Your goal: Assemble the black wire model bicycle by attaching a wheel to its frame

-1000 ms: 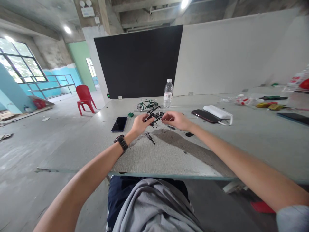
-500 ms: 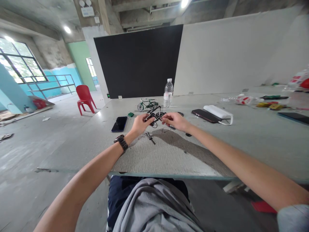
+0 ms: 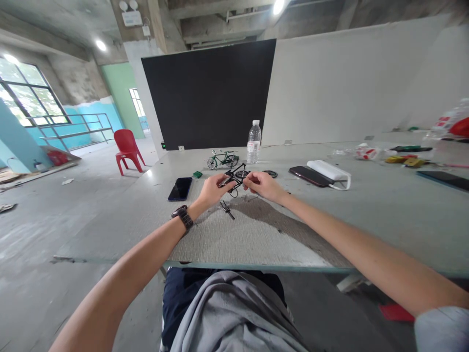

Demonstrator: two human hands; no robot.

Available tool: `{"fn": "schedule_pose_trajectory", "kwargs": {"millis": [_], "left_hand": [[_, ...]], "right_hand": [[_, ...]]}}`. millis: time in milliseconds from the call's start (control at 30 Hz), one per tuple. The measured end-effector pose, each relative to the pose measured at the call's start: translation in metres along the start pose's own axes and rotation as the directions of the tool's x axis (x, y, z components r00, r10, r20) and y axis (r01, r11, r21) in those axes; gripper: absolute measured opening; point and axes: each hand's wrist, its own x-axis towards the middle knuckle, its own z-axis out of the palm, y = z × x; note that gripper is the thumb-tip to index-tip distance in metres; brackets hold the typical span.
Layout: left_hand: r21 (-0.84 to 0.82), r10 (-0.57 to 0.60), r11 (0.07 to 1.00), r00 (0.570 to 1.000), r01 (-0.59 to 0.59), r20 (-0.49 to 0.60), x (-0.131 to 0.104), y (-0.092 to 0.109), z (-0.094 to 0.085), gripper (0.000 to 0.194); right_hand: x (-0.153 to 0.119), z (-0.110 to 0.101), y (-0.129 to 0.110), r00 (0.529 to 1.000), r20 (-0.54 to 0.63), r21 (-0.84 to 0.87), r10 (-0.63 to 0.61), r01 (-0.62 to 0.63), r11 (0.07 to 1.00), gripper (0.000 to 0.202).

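My left hand (image 3: pixel 216 189) is closed on a small black bicycle frame (image 3: pixel 240 171), held tilted above the table. Right beside the frame's right side is my right hand (image 3: pixel 262 185), its thumb and fingers pinched together; what lies between them is too small to make out. Small black wheels (image 3: pixel 270 173) lie behind the hands, partly hidden. A thin black part (image 3: pixel 227 210) rests on the table in front of my left hand. A green model bicycle (image 3: pixel 223 159) stands farther back.
A clear bottle (image 3: pixel 254 142) stands behind the hands. To the left lie a dark phone (image 3: pixel 180 189) and a small green piece (image 3: pixel 198 174). On the right are another phone (image 3: pixel 311 176), a white power bank (image 3: pixel 328 171) with a cable, and plastic packaging (image 3: pixel 366 152).
My right hand has shifted slightly left and turned a little at the frame. My left hand keeps its hold, and the view has moved slightly.
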Motion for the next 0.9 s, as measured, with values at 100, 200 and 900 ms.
{"fn": "schedule_pose_trajectory", "kwargs": {"millis": [100,200,900], "left_hand": [[-0.005,0.020,1.000,1.000,-0.020,0.018,-0.002,0.004,0.000,0.034],[-0.083,-0.017,0.996,0.999,0.019,0.033,-0.003,0.006,0.001,0.030],[-0.411,-0.091,0.873,0.917,0.261,0.389,-0.005,0.005,0.000,0.035]], "right_hand": [[0.000,0.004,-0.001,1.000,-0.001,0.040,0.025,-0.025,0.999,0.055],[0.000,0.005,0.000,0.999,0.017,0.075,0.033,-0.034,0.997,0.056],[-0.002,0.015,-0.013,0.996,0.036,0.152,-0.081,0.075,0.986,0.043]]}}
